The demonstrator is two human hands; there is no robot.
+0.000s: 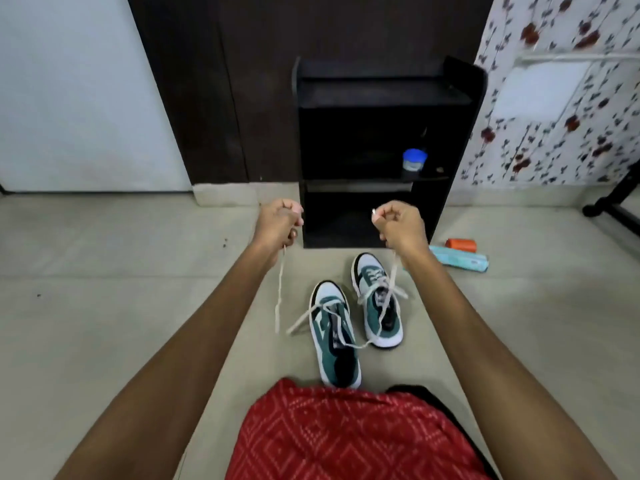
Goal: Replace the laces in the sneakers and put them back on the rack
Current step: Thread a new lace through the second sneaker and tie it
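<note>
Two green, white and black sneakers lie on the floor, the left sneaker (334, 336) nearer me and the right sneaker (379, 301) farther off. Both my arms are stretched out above them. My left hand (278, 221) grips one end of a white lace (278, 299) that hangs down from its fist. My right hand (398, 225) pinches the other end, whose strand runs down across the right sneaker and loops low over the left one. Another white lace lies loose in the left sneaker's eyelets. The black shoe rack (384, 147) stands just beyond my hands.
A blue-lidded jar (414, 161) sits on the rack's middle shelf. An orange cylinder (460, 244) and a light blue packet (460, 259) lie on the floor right of the rack. A dark door (214, 81) is behind, patterned wallpaper at right. Red cloth covers my lap (346, 434).
</note>
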